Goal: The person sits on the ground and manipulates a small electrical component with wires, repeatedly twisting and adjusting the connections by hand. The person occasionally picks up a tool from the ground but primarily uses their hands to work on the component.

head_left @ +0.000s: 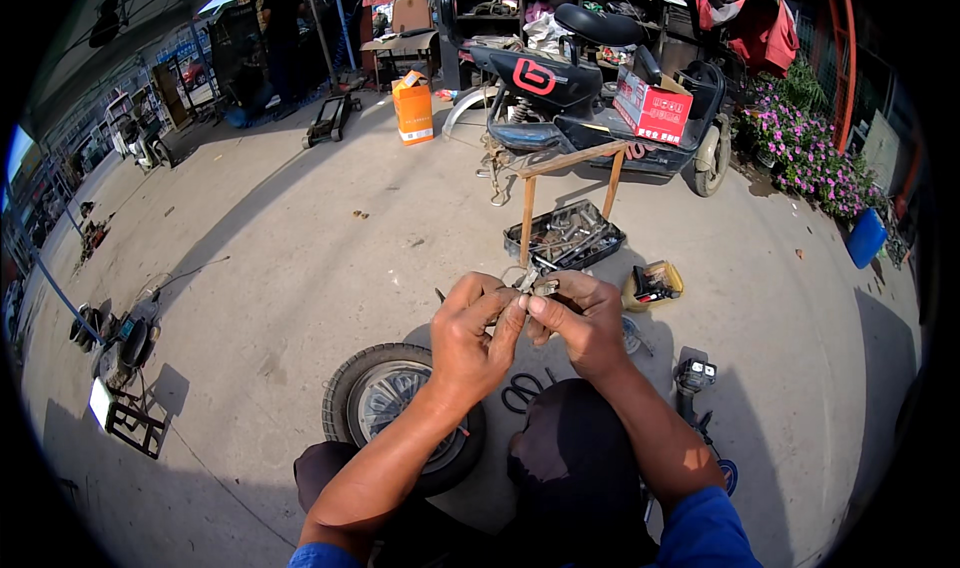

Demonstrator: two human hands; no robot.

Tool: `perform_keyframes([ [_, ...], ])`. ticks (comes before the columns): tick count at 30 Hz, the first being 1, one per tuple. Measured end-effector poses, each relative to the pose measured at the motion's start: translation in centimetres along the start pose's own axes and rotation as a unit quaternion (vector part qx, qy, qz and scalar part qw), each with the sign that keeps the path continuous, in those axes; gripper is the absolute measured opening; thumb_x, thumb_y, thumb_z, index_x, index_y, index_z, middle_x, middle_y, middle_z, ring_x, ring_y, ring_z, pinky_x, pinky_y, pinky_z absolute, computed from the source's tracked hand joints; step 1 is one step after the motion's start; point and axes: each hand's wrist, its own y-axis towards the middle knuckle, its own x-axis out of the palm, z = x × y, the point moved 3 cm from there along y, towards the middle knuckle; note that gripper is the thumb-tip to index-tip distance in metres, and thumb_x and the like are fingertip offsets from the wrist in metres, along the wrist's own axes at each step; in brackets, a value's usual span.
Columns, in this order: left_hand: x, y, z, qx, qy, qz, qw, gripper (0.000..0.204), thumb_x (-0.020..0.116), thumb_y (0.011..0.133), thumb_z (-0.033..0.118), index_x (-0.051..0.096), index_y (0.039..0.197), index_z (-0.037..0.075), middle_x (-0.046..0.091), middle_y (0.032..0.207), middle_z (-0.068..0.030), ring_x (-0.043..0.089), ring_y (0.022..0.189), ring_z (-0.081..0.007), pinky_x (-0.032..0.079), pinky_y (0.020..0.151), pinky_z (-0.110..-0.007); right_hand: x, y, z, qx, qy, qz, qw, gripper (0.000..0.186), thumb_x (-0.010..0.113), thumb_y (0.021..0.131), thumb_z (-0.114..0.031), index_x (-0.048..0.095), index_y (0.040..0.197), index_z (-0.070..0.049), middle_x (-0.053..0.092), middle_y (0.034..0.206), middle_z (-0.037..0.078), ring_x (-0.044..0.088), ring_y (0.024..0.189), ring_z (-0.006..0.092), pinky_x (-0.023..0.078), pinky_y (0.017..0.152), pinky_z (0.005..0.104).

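Observation:
Between my fingertips is a small greyish metal part (pixel 532 284), too small and covered to name more closely. My left hand (pixel 468 333) pinches it from one side, fingers bent and thumb pressed close. My right hand (pixel 584 318) grips the other side, its thumb almost touching the left one. Both hands are held up in front of my knees, above the ground. Below my left forearm lies a wheel with a black tyre (pixel 345 398) and silver hub, partly covered by that arm.
Beyond my hands lie a black tray of tools (pixel 520 243), a wooden frame (pixel 570 158) and a yellow container (pixel 670 286). A power tool (pixel 690 380) stands at right; black looped handles (pixel 520 393) lie near my knee. Farther off are a black electric scooter (pixel 575 93) and an orange box (pixel 412 113).

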Motion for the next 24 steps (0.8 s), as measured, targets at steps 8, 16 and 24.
perform_keyframes([
  [8,-0.1,-0.1,0.2,-0.025,-0.025,-0.008,0.999,0.01,0.071,0.087,0.005,0.072,0.091,-0.004,0.063,0.077,-0.011,0.059,0.068,-0.0178,0.046,0.06,-0.029,0.4,-0.2,-0.2,-0.021,-0.044,0.02,0.999,0.02,0.068,0.093,-0.018,0.062,0.095,0.001,0.066,0.079,0.005,0.062,0.064,0.0085,0.052,0.054,0.0228],
  [16,-0.4,0.3,-1.0,-0.204,-0.257,0.01,0.945,0.023,0.065,0.096,0.019,0.071,0.09,-0.003,0.063,0.078,-0.0036,0.056,0.074,-0.0115,0.045,0.069,-0.027,-0.2,-0.1,0.7,0.002,0.041,0.054,0.998,0.023,0.059,0.099,-0.025,0.059,0.097,-0.002,0.065,0.078,0.008,0.062,0.06,0.0145,0.051,0.051,0.0262],
  [24,-0.4,0.1,-1.7,-0.161,-0.255,-0.108,0.947,0.025,0.071,0.091,0.023,0.071,0.083,-0.001,0.059,0.107,-0.0099,0.054,0.1,-0.0184,0.043,0.085,-0.032,-0.8,0.2,1.3,0.011,0.102,0.068,0.992,0.025,0.06,0.099,-0.026,0.061,0.098,0.0,0.064,0.077,0.006,0.062,0.061,0.0122,0.052,0.051,0.026],
])
